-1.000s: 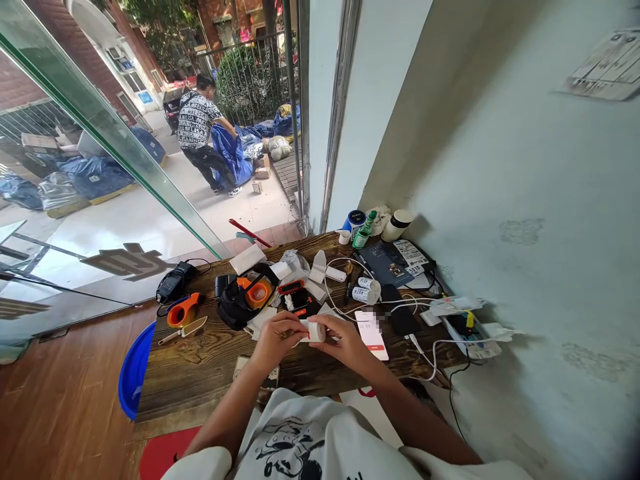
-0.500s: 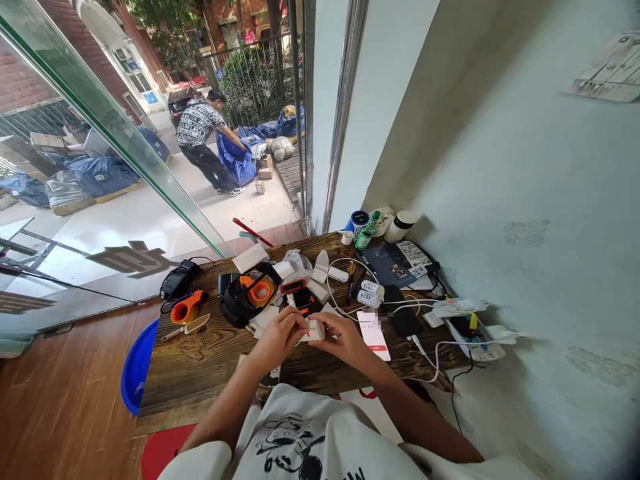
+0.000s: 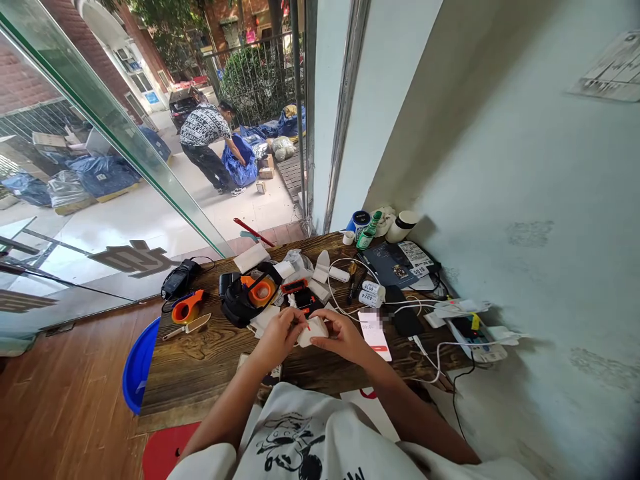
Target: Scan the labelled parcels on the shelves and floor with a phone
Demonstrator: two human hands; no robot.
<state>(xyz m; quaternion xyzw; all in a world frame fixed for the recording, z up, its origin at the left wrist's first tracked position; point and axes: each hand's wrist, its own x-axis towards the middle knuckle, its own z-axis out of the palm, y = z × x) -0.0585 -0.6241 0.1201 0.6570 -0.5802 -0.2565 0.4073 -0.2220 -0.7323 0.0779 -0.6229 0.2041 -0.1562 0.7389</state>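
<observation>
Between my two hands is a small white object with a red mark (image 3: 316, 328), its kind unclear at this size. The fingers of my left hand (image 3: 281, 337) are closed on its left side. My right hand (image 3: 344, 335) grips it from the right, thumb along the near edge and fingers behind. Just beyond them lie black and orange items (image 3: 304, 299) and white boxes. Right of my right hand lies a phone (image 3: 374, 337) with a lit white screen, and behind it are white label rolls (image 3: 371, 293).
A knife (image 3: 189, 327) and an orange tape dispenser (image 3: 187, 307) lie on the wooden table (image 3: 210, 373) at left. A black head strap (image 3: 245, 303) sits nearer the middle. Cables run right to a power strip (image 3: 475, 333). A green bottle (image 3: 369, 233) stands behind. Outside, a person (image 3: 207, 140) bends over a blue sack.
The white object has turned in my hands, showing a broader face with the red mark. Outside, the person has bent lower over the blue sack.
</observation>
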